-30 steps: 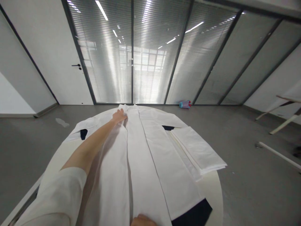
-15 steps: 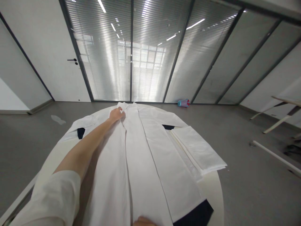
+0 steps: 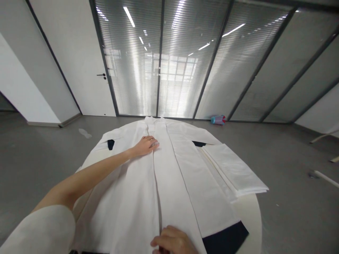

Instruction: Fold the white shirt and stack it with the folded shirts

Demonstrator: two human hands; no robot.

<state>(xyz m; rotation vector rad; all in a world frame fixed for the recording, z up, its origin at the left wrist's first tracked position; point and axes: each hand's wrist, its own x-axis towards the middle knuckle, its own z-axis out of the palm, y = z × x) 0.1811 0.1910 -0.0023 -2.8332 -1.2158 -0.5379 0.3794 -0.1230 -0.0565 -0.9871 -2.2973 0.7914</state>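
Note:
A white shirt [image 3: 182, 183] with a front placket and dark navy patches lies spread over a round table, its collar at the far edge. My left hand [image 3: 147, 145] rests on the upper front beside the placket edge, fingers stretched out over the cloth. Close to me, at the bottom of the view, my right hand [image 3: 176, 241] has its fingers curled at the lower part of the same front edge, seemingly pinching the cloth. Its fingertips are partly hidden. A folded sleeve [image 3: 235, 169] lies on the right, and a navy panel [image 3: 226, 238] shows at the lower right.
The pale table top [image 3: 255, 218] shows along its right rim. Beyond it are a grey floor, a blue and red object [image 3: 218, 120], glass partitions with blinds [image 3: 180, 67] and a white door [image 3: 76, 67]. Furniture legs [image 3: 325, 178] stand at far right.
My left hand has come down from near the collar to the upper placket, and its fingers have straightened. My right hand has come further into view at the bottom. The view has shifted left.

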